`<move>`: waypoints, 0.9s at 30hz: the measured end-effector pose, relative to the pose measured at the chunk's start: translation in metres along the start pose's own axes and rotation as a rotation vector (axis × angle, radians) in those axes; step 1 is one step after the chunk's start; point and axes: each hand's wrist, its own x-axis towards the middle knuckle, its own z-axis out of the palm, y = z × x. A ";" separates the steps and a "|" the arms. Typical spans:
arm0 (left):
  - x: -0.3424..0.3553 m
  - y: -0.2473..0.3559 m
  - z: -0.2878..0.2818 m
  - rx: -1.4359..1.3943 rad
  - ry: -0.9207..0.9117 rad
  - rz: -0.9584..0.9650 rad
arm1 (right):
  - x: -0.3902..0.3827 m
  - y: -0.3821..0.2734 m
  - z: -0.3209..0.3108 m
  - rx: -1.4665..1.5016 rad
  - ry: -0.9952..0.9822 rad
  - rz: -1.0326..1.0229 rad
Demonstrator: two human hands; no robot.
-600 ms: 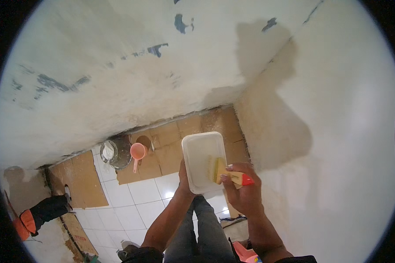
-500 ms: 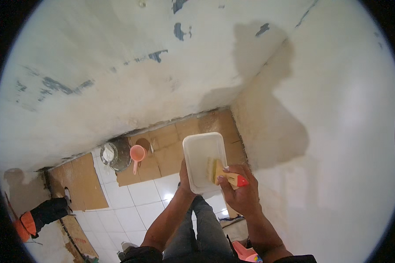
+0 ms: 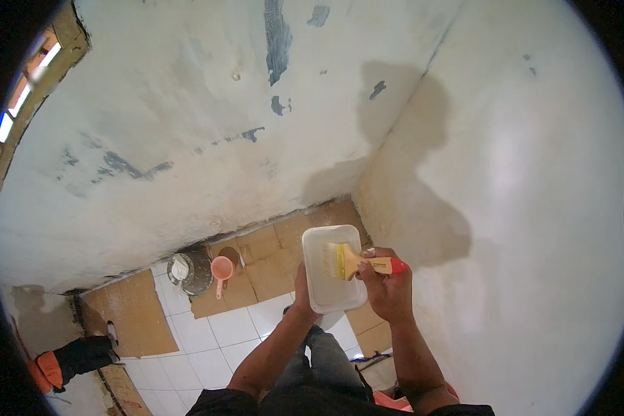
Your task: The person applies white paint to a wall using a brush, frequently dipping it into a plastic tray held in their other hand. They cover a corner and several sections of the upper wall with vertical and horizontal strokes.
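A white rectangular plastic tub [image 3: 319, 295] is held up in front of me, with my left hand [image 3: 303, 295] gripping its left side and lower corner. Inside is a pale coating, though how deep it lies I cannot tell. My right hand [image 3: 388, 291] pinches the wooden handle of a paintbrush [image 3: 357, 263] with a red end. The brush lies across the tub's right rim, its pale yellowish bristles pointing left over the tub's inside.
Patchy whitewashed walls [image 3: 187, 139] meet at a corner ahead. Cardboard [image 3: 256, 260] covers parts of the white tile floor [image 3: 218, 329]. A pink dipper [image 3: 222, 267] and a stained bucket [image 3: 198, 274] stand by the wall. At lower left, another person's dark and orange sleeve [image 3: 69, 360] shows.
The tub and brush have shifted slightly right and down in the picture. The brush has turned, showing more of its handle and metal band. My view has tilted up, bringing in an opening at upper left.
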 end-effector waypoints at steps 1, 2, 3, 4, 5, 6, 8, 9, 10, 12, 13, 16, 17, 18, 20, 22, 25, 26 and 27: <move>-0.002 0.000 0.000 0.071 0.024 0.018 | -0.001 -0.008 -0.001 -0.006 -0.026 -0.012; -0.004 0.000 0.002 0.142 0.048 0.035 | -0.002 -0.014 -0.001 -0.012 -0.051 -0.025; -0.005 -0.001 0.005 0.148 0.043 0.028 | -0.004 -0.015 0.000 -0.011 -0.040 -0.025; -0.005 -0.003 0.009 0.070 0.044 0.010 | -0.005 -0.013 0.002 -0.007 -0.053 0.020; -0.006 -0.004 0.012 -0.008 0.045 -0.009 | -0.007 -0.013 0.003 -0.003 -0.065 0.066; -0.008 -0.003 0.015 -0.003 0.035 -0.012 | -0.008 -0.019 0.002 -0.004 -0.056 0.058; -0.013 -0.001 0.020 0.003 0.001 -0.014 | -0.010 -0.034 -0.002 -0.024 -0.121 0.033; -0.015 0.000 0.025 0.007 -0.007 -0.012 | -0.011 -0.039 -0.005 -0.024 -0.117 0.025; -0.019 0.001 0.031 -0.021 -0.027 -0.001 | -0.013 -0.043 -0.010 -0.088 -0.073 -0.077; -0.023 0.001 0.038 -0.048 -0.051 0.011 | -0.013 -0.051 -0.018 -0.152 -0.027 -0.183; -0.024 0.001 0.039 -0.054 -0.039 0.008 | -0.011 -0.055 -0.023 -0.187 -0.041 -0.278; -0.029 0.002 0.045 -0.024 -0.076 0.017 | -0.011 -0.060 -0.031 -0.220 -0.096 -0.393; -0.030 0.003 0.047 0.012 -0.121 0.028 | -0.011 -0.061 -0.033 -0.218 -0.136 -0.408; -0.031 0.004 0.048 0.011 -0.124 0.030 | -0.011 -0.061 -0.035 -0.219 -0.137 -0.411; -0.033 0.005 0.049 0.004 -0.110 0.026 | -0.011 -0.063 -0.037 -0.338 -0.220 -0.555; -0.035 0.007 0.050 0.019 -0.095 0.018 | -0.013 -0.065 -0.036 -0.382 -0.249 -0.582; -0.042 0.011 0.063 0.039 -0.077 0.008 | -0.013 -0.069 -0.034 -0.464 -0.272 -0.648; -0.045 0.012 0.070 0.044 -0.073 0.008 | -0.013 -0.071 -0.033 -0.500 -0.266 -0.687; -0.049 0.011 0.073 0.040 -0.067 0.006 | -0.014 -0.070 -0.034 -0.500 -0.271 -0.681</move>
